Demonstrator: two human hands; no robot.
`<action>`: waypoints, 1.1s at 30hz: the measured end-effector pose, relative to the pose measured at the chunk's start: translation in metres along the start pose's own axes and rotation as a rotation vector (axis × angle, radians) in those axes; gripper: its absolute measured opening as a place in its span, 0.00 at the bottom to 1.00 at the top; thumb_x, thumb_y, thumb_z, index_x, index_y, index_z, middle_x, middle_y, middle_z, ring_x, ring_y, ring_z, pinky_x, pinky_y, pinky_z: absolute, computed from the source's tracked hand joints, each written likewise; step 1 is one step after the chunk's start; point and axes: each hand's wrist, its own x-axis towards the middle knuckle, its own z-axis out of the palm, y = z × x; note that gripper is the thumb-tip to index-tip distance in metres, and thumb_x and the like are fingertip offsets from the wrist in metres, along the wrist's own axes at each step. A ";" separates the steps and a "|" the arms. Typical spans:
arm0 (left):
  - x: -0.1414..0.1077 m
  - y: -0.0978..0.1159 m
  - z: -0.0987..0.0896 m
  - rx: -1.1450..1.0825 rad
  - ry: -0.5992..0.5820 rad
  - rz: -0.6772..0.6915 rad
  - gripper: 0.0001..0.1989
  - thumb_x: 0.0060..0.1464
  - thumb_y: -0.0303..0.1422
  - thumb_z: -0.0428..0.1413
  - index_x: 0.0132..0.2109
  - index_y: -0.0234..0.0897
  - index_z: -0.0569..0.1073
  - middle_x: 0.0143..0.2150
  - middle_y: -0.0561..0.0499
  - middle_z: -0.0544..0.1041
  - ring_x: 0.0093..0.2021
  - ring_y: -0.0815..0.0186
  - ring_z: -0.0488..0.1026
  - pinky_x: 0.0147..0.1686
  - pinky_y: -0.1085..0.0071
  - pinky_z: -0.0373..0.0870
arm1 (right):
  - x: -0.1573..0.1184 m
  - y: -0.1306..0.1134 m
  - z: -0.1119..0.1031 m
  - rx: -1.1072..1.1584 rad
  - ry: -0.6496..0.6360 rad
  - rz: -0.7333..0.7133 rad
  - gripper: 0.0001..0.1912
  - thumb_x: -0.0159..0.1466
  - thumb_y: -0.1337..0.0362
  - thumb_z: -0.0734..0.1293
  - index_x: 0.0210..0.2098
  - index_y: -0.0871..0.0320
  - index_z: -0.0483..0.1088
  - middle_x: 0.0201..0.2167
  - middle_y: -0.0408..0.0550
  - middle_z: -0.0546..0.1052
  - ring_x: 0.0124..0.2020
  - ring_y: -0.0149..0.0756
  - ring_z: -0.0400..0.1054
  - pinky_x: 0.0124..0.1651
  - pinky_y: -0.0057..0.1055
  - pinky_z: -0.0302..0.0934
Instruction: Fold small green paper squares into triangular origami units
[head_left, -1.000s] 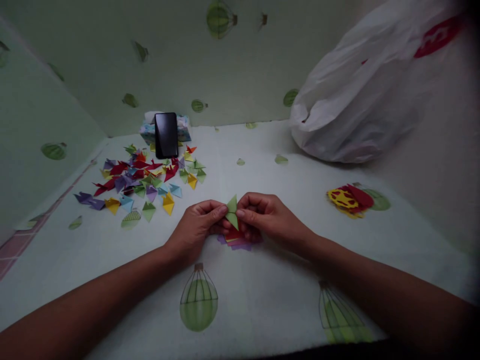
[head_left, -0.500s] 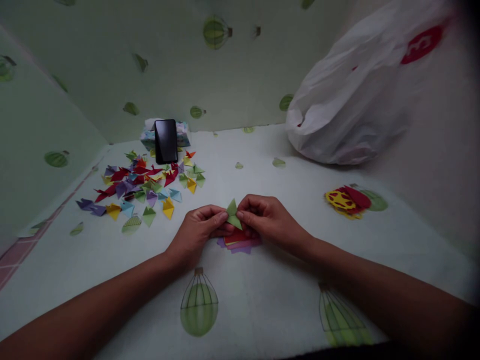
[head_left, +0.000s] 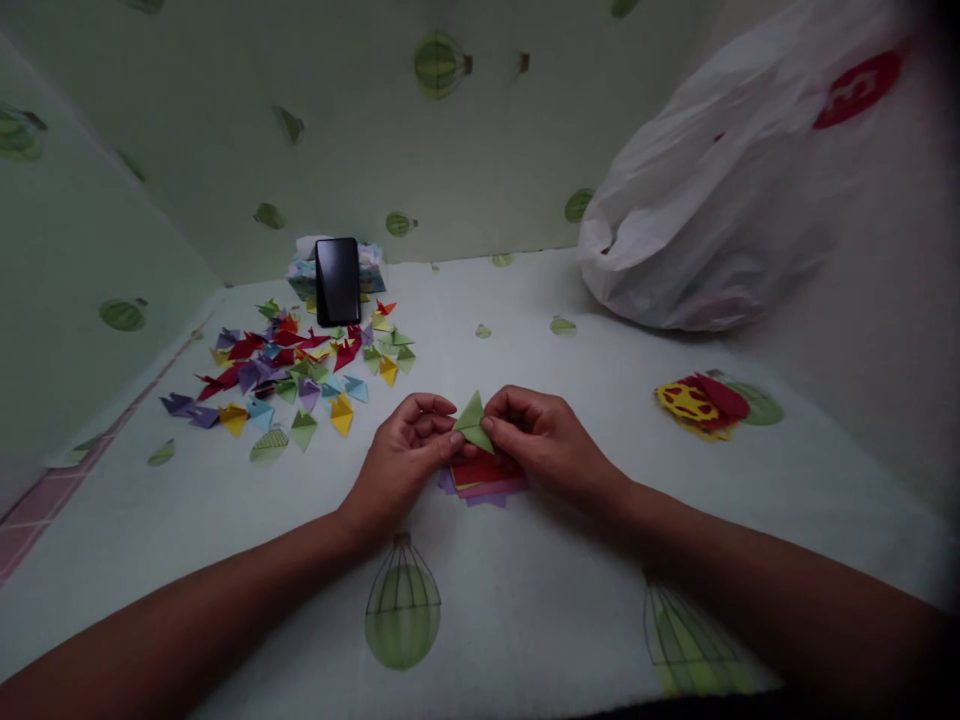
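Pale balloon-print surface (head_left: 540, 590), green balloon-patterned walls (head_left: 337, 80), white bag (head_left: 690, 220), green paper (head_left: 472, 425)

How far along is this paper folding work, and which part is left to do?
Many folded pieces lie in a loose group near the phone; these look done. One green piece, already creased, is pinched in the right hand, with the left hand at its edge. The coloured sheets beneath look flat, so probably they are left; I cannot count them.
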 end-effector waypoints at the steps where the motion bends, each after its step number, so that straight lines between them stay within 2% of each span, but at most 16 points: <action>1: 0.000 0.000 0.000 0.001 0.008 0.012 0.15 0.48 0.28 0.65 0.41 0.37 0.70 0.33 0.57 0.76 0.31 0.71 0.79 0.35 0.77 0.73 | 0.000 0.000 0.000 0.005 0.004 0.001 0.07 0.59 0.65 0.64 0.25 0.58 0.65 0.21 0.40 0.67 0.23 0.27 0.59 0.26 0.26 0.53; 11: 0.000 0.000 0.000 0.031 0.036 0.058 0.11 0.49 0.27 0.64 0.39 0.37 0.70 0.31 0.57 0.76 0.30 0.73 0.77 0.34 0.78 0.71 | -0.002 0.001 0.003 0.098 -0.026 0.050 0.07 0.59 0.62 0.64 0.27 0.58 0.65 0.21 0.39 0.67 0.21 0.27 0.61 0.25 0.26 0.56; 18: -0.001 0.001 0.001 0.075 0.030 -0.036 0.12 0.49 0.31 0.65 0.40 0.35 0.72 0.29 0.55 0.78 0.30 0.71 0.77 0.35 0.75 0.72 | -0.002 -0.001 0.002 0.061 -0.026 0.051 0.08 0.59 0.62 0.64 0.26 0.58 0.65 0.21 0.40 0.67 0.22 0.27 0.60 0.24 0.25 0.55; 23: 0.000 0.001 0.001 0.099 0.053 -0.063 0.11 0.50 0.34 0.64 0.36 0.34 0.72 0.27 0.52 0.79 0.29 0.68 0.77 0.35 0.73 0.73 | -0.002 -0.001 0.003 0.132 -0.045 0.086 0.07 0.58 0.62 0.65 0.27 0.58 0.65 0.22 0.40 0.67 0.22 0.27 0.61 0.24 0.25 0.57; 29: 0.001 0.003 0.002 0.133 0.051 0.021 0.14 0.47 0.32 0.66 0.40 0.36 0.72 0.32 0.54 0.77 0.30 0.70 0.76 0.35 0.74 0.73 | -0.003 -0.001 0.004 0.229 -0.075 0.145 0.07 0.57 0.64 0.66 0.27 0.58 0.64 0.20 0.39 0.68 0.20 0.26 0.64 0.23 0.24 0.59; 33: 0.000 0.005 0.003 0.183 0.049 0.110 0.15 0.45 0.32 0.67 0.39 0.36 0.71 0.31 0.55 0.76 0.31 0.70 0.76 0.35 0.74 0.73 | -0.003 -0.002 0.004 0.242 -0.076 0.162 0.06 0.57 0.65 0.66 0.27 0.58 0.64 0.18 0.38 0.69 0.19 0.26 0.64 0.22 0.24 0.60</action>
